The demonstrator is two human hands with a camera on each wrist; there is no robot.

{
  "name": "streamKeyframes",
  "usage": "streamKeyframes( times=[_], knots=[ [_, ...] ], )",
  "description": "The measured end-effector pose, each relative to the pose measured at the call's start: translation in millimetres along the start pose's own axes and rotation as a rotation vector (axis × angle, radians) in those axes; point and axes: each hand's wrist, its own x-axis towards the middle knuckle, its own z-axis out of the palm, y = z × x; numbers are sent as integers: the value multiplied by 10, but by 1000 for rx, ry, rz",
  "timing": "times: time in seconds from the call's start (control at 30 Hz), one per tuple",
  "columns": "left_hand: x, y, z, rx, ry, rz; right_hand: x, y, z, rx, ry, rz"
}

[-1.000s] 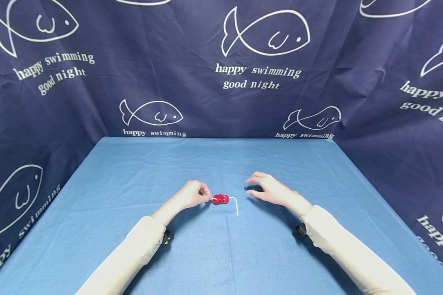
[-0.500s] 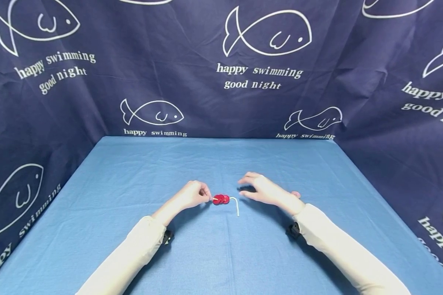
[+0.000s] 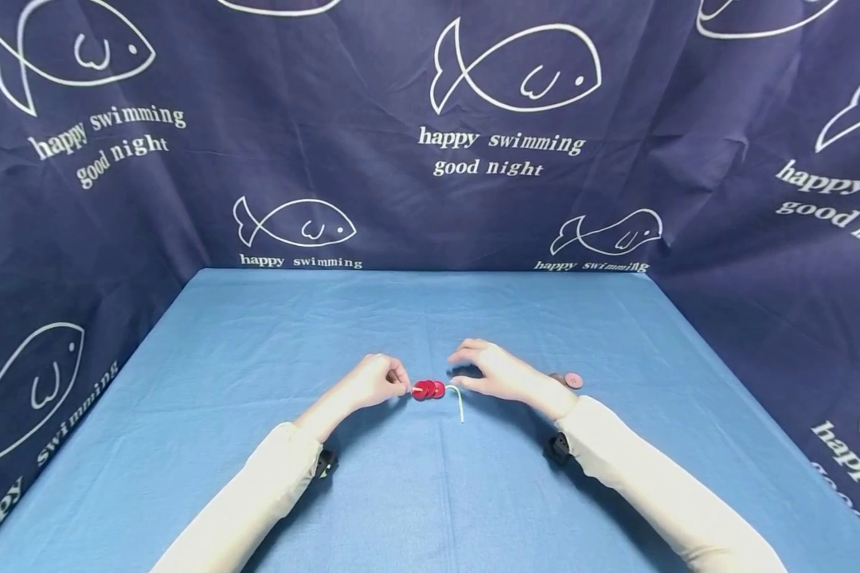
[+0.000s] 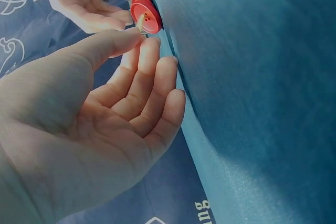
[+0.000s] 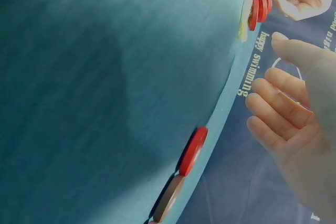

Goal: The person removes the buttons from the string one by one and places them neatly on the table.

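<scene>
Head view: the L hand (image 3: 378, 380) is just left of the pic's middle, low down, w/ its thumb & finger pinching one end of a pale cord (image 3: 462, 406). The red buttons (image 3: 428, 389) are on the cord, in a little row near the middle, just right of those fingertips. The cord's other end bends down toward the bottom of the pic. The R hand (image 3: 502, 374) is right of middle, loose, holding nothing, w/ its thumb just beside the bend; can't tell if they touch. A pink button (image 3: 573, 380) & a brown button (image 3: 558, 378) lie right of that hand on the blue bench (image 3: 430, 493). Dark cloth (image 3: 387, 72) w/ white fish fills the top. L wrist view: the big hand fills the left & middle, its thumb tip on the cord up at top centre. The front red button there shows small holes. The R hand is upper left, behind. R wrist view: the R hand is on the right side, fingers a bit bent & apart. The strung buttons & L hand are top right. Bottom centre, a loose red button (image 5: 193, 150) lies by the brown one.
</scene>
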Motion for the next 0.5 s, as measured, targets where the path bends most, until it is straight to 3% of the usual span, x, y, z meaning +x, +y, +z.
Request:
streamKeyframes(
  times=[0.23,0.5],
  knots=[
    [1,-10,3,0,2,-8,55,-44,32,-9,-7,-26],
    [-1,-1,-3,1,9,24,105,-97,42,-8,-20,-70]
  ],
)
